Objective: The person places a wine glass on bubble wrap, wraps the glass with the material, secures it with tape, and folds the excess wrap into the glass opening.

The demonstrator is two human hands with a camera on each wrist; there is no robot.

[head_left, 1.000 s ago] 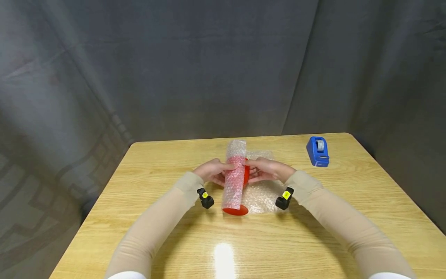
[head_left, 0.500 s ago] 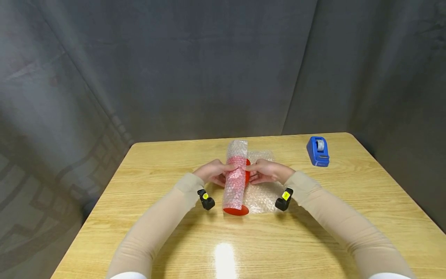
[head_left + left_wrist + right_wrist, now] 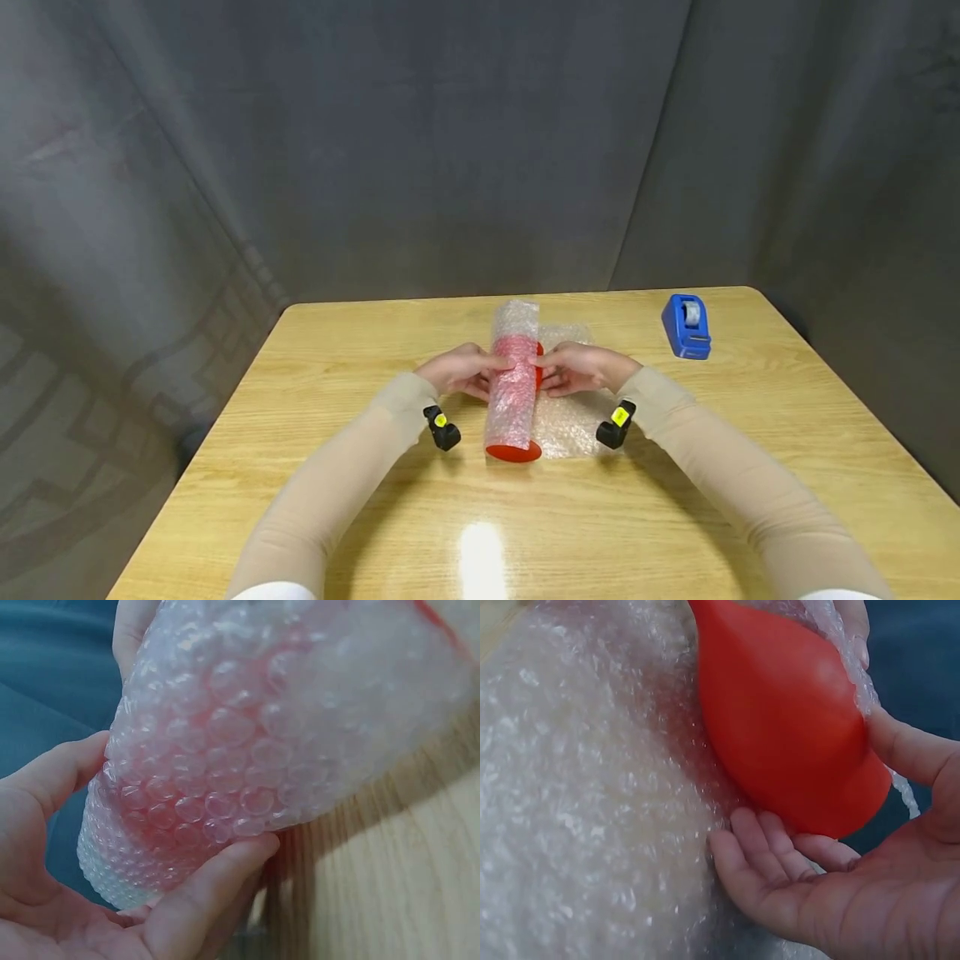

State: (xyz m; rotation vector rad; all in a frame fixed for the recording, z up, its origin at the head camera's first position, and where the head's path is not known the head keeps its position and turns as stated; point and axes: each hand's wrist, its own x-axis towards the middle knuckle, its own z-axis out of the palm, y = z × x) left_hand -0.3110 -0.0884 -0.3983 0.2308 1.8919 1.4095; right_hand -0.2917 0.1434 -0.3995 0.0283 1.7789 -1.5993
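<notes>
Red object [image 3: 780, 712]: I have it lying on its side near the middle of the table [image 3: 390, 517], its length running away from the person; a rounded red end pokes out nearest me in the head view, and a smooth red bulge shows bare by the right hand [image 3: 581, 369].
Bubble wrap [image 3: 516, 325]: I see it draped over the top and left of the red object, reaching past its far end, with more of the sheet flat on the wood to the right.
Left hand: on my feed the left hand [image 3: 465, 371] grips the wrapped side, thumb on top of the plastic, fingers lower down around it; the film between is pressed against the red.
Right hand: I read its thumb at the edge of the wrap against the red bulge, fingers curled in below, so it pinches the object from the right.
Tape dispenser [image 3: 686, 327]: blue, holding a roll of tape, at the far right of the table, well apart from both hands.
Wrist cameras: I get my close views from the left camera [image 3: 442, 428] and right camera [image 3: 615, 425], black with yellow marks, worn over beige sleeves [image 3: 318, 492].
Curtain [image 3: 450, 150]: dark grey, behind the table.
</notes>
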